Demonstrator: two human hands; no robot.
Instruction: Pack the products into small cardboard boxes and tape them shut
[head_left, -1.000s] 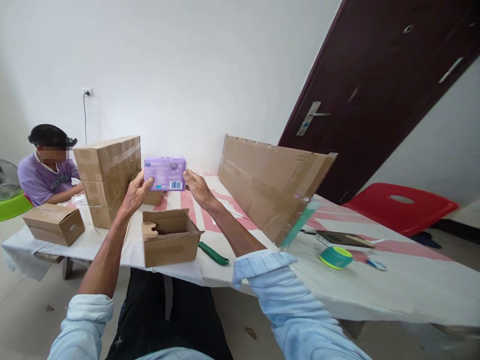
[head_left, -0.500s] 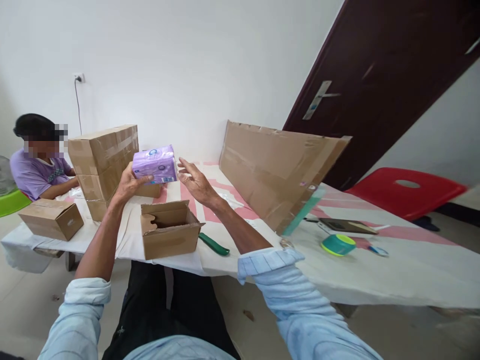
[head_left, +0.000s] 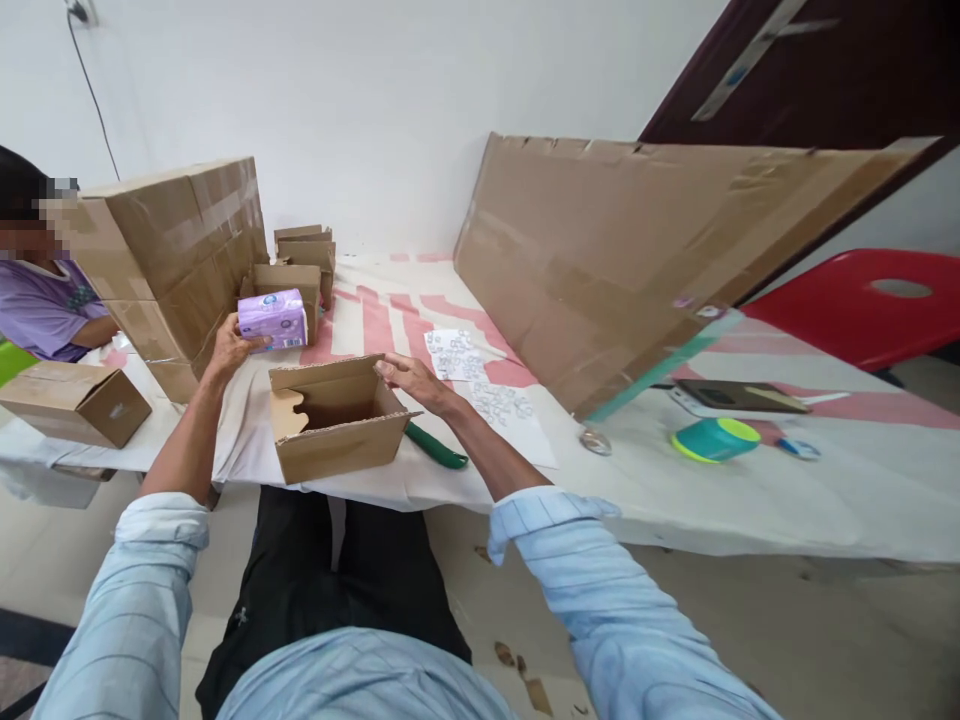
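Observation:
My left hand (head_left: 227,345) grips a purple pack of tissues (head_left: 272,318) by its left end, holding it just above the table, left of and behind the open cardboard box (head_left: 335,430). My right hand (head_left: 410,380) rests with fingers stretched out on the box's right flap and holds nothing. The box stands at the table's near edge with its top flaps up and a dark interior.
A stack of taped cartons (head_left: 176,257) stands left, small boxes (head_left: 300,262) behind. A large cardboard sheet (head_left: 637,250) leans at right. A green-handled tool (head_left: 437,449), sticker sheets (head_left: 480,385), a teal tape roll (head_left: 713,438), a phone (head_left: 739,396) lie on the table. Another person (head_left: 41,290) sits far left.
My right hand let go of the purple pack and dropped to the box's flap. My left hand lowered the pack to the left. The view tilted downward.

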